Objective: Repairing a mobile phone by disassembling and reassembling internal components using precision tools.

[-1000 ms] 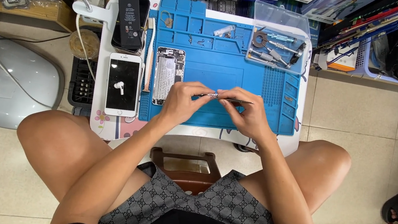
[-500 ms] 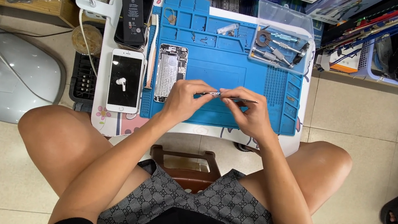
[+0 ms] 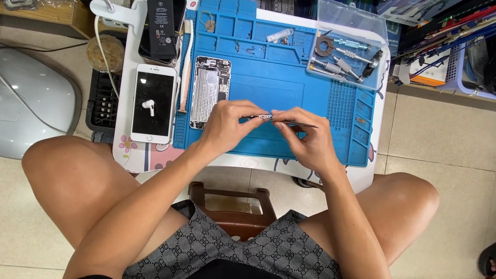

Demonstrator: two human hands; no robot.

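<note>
Your left hand (image 3: 224,125) and right hand (image 3: 306,141) are meeting over the blue silicone repair mat (image 3: 278,102), fingers pinching a thin metal tweezer tool (image 3: 285,121) and a tiny part between them. Beyond, 1 opened silver phone chassis (image 3: 210,90) is lying beside 1 white smartphone (image 3: 153,104).

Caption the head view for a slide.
Both hands, left hand and right hand, pinch a thin tool over the blue mat.

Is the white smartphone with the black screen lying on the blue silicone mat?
No, the white smartphone lies on the white table, left of the blue mat.
</note>
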